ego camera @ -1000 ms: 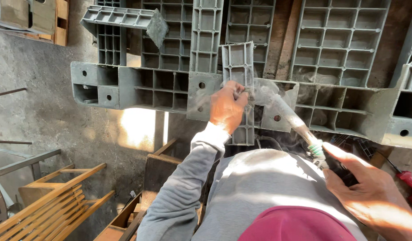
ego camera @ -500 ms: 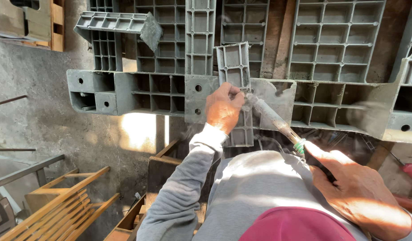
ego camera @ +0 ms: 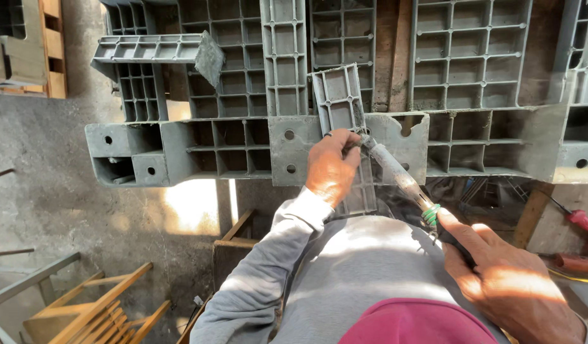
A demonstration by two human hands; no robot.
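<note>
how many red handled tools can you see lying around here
2, both at the right edge: one red-handled tool beside the grey plastic pallet, and another red tool just below it. More may lie out of frame.

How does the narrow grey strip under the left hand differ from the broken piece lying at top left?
The narrow strip stands upright against the grey pallet, steadied by the left hand; the broken piece lies sideways, untouched. The right hand holds a tool at the strip's base. Both are grey and ribbed.

workshop, probably | grey plastic pallets [ego camera: 345,83] | concrete floor [ego camera: 45,210] | wooden frames [ego camera: 96,306]
</note>
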